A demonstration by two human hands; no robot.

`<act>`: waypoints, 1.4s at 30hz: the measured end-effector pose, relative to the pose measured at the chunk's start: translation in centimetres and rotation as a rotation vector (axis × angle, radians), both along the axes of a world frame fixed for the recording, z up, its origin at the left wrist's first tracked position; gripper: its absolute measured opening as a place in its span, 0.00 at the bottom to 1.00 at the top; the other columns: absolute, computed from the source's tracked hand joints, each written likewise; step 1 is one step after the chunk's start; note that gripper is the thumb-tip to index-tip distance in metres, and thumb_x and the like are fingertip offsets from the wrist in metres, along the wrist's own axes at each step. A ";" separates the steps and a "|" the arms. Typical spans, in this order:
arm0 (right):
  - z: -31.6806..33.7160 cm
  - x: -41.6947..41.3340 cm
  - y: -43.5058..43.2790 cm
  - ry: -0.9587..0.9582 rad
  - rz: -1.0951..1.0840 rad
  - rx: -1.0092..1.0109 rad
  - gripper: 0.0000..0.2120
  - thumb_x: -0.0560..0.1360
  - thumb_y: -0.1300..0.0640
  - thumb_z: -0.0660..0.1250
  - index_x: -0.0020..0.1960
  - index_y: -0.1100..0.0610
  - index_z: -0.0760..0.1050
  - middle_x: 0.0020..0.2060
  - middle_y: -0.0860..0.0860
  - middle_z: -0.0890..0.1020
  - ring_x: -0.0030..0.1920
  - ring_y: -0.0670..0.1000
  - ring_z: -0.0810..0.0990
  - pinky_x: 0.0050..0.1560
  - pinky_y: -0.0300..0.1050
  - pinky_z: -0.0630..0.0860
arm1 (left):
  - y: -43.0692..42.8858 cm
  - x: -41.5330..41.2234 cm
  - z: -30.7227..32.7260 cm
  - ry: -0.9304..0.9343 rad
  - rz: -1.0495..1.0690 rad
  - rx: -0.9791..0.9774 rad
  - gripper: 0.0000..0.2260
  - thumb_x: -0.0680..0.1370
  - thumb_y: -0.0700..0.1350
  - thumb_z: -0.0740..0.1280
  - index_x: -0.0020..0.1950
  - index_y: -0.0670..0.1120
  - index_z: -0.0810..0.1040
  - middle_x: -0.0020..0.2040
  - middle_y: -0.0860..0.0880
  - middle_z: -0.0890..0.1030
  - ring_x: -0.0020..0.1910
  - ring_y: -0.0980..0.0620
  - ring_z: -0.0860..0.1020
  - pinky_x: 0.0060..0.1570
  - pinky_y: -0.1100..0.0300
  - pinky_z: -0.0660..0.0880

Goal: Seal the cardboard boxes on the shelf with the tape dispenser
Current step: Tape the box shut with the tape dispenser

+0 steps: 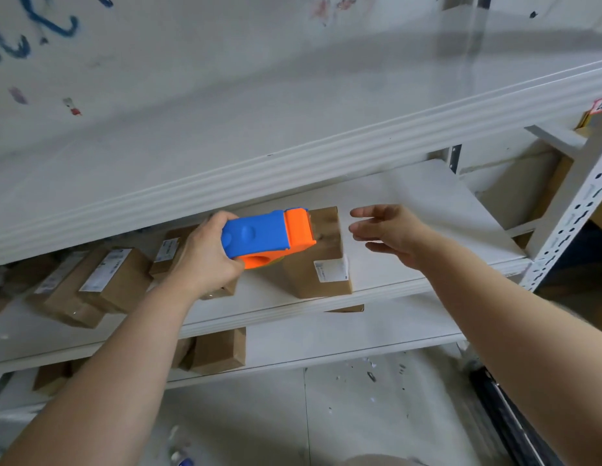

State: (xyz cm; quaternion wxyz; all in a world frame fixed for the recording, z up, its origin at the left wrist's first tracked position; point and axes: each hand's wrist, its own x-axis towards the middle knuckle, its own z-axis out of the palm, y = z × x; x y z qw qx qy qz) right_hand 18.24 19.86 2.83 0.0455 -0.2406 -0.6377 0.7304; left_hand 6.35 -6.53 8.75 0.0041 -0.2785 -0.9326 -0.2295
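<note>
Our left grip (205, 253) is curling its fingers round the blue rear of the blue-and-orange plastic tape dispenser (269, 235), holding it fast with the orange front end reaching over the top of the small brown cardboard box with a white label (306, 280). We cannot tell whether the dispenser is touching that box yet or only hovering above it. Our right grip (387, 233) is hanging wide and loose, holding nothing, just to the right of the box and apart from it.

The box is standing on the white metal shelf board (427, 210), near its front edge. Left of the box, several more flat brown cardboard boxes with labels (101, 280) are lying on the same board, and below the box further brown cartons (222, 351) are sitting on a lower level.

We are judging that we are lining up to tape this box, with the strip not yet laid. The next move is calling for the right grip to steady the box from its right side while the left one is pressing the dispenser's front onto the top seam and drawing it across.
</note>
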 end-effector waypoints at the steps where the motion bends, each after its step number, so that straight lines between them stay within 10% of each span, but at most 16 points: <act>1: -0.2 -0.2 0.1 -0.003 -0.031 0.021 0.17 0.73 0.62 0.72 0.61 0.55 0.76 0.44 0.51 0.83 0.43 0.46 0.82 0.42 0.39 0.73 | 0.4 -0.2 -0.1 0.010 0.016 0.004 0.23 0.64 0.37 0.70 0.55 0.54 0.71 0.51 0.52 0.76 0.49 0.50 0.75 0.45 0.58 0.69; 25: -1.5 -2.2 -1.7 0.012 -0.345 -0.167 0.24 0.72 0.65 0.72 0.66 0.57 0.71 0.44 0.56 0.83 0.41 0.47 0.82 0.35 0.40 0.68 | 3.3 -6.3 -0.9 0.048 0.123 -0.024 0.21 0.72 0.39 0.66 0.66 0.42 0.72 0.64 0.39 0.75 0.65 0.38 0.71 0.63 0.53 0.67; 42: -2.1 -3.2 -2.3 0.047 -0.296 -0.126 0.22 0.75 0.64 0.69 0.68 0.56 0.71 0.45 0.52 0.81 0.44 0.47 0.80 0.54 0.46 0.77 | 0.8 -4.7 -3.4 0.006 0.011 0.426 0.20 0.66 0.29 0.67 0.56 0.42 0.79 0.48 0.48 0.81 0.47 0.50 0.79 0.50 0.57 0.75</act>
